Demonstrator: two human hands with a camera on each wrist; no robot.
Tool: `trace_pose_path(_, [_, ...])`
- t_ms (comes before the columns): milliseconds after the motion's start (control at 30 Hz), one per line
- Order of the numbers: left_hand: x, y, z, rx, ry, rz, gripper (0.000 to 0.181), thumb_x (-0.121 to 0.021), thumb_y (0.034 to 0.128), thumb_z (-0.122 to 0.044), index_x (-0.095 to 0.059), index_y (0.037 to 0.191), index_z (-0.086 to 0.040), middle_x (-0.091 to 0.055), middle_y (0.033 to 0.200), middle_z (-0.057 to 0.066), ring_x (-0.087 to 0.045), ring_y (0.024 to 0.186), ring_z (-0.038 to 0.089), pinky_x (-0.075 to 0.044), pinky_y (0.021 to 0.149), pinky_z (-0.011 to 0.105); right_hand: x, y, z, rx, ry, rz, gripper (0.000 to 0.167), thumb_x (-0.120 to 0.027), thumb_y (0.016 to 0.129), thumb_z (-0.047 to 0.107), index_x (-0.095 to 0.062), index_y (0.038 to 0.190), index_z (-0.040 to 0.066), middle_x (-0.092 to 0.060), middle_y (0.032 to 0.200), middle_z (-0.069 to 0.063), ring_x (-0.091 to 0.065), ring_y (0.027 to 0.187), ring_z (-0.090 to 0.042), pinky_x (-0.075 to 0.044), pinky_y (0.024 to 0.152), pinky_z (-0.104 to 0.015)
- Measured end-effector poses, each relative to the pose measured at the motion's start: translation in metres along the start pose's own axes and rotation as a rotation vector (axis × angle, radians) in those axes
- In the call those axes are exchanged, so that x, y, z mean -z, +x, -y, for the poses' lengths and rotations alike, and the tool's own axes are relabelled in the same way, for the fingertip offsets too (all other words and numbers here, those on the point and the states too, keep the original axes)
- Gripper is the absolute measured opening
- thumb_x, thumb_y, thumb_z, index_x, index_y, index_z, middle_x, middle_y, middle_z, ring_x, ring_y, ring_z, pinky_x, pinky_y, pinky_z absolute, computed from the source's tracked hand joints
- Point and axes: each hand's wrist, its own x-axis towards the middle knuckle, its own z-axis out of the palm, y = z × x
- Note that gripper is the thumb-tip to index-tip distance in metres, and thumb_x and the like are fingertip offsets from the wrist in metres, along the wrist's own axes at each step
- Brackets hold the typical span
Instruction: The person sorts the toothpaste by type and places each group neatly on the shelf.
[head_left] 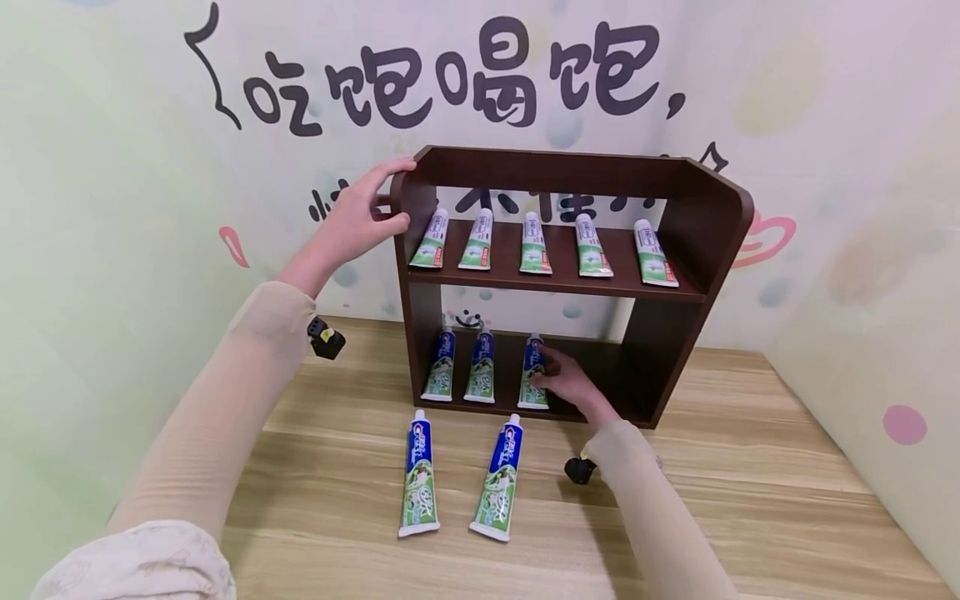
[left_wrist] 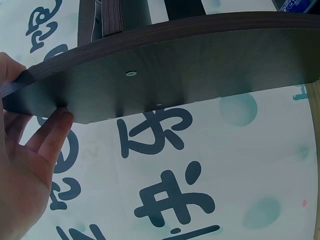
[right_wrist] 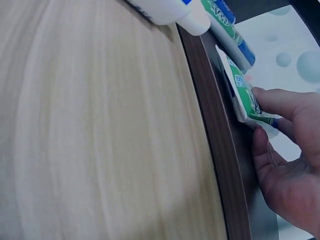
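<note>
A dark brown two-tier shelf stands on the table. My left hand grips the upper corner of its left side panel, a fingertip against the outer face. On the lower tier, my right hand pinches a blue, white and green toothpaste tube, the third from the left; in the right wrist view the thumb lies on the tube. Two matching toothpaste tubes lie left of it. Another two toothpaste tubes rest on the table before the shelf.
Several white and green toothpaste tubes line the upper tier, caps toward the back. A wood-grain table extends around the shelf. Behind it is a wall with large dark lettering.
</note>
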Motion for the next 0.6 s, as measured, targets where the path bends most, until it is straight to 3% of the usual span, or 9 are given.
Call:
trace_pose_path(367, [0.0001,-0.0003,-0.0012,-0.001,0.001,0.003,0.063,-0.058,0.0927,-0.012,-0.038,0.151,-0.024,-0.031,0.162,-0.007,-0.061,0.122,0.036,-0.055,0.097,0.046,-0.0009,0.0027,-0.0002,-0.026,-0.001,0.017,0.073,-0.068,0.091,0.014,-0.033,0.155,0.014,-0.056,0.132,-0.027,-0.058,0.116,-0.034,-0.054,0.096,-0.046])
trace_pose_path(600, [0.0002,0.0004,-0.0014,-0.009,0.005,0.0,0.063,-0.058,0.0923,-0.011,-0.038,0.151,-0.024,-0.032,0.161,-0.006,-0.062,0.121,0.032,-0.054,0.098,0.045,0.0016,-0.0041,0.002,0.019,0.003,0.018,0.073,-0.07,0.09,0.019,-0.035,0.154,0.014,-0.055,0.129,-0.028,-0.057,0.112,-0.034,-0.054,0.092,-0.044])
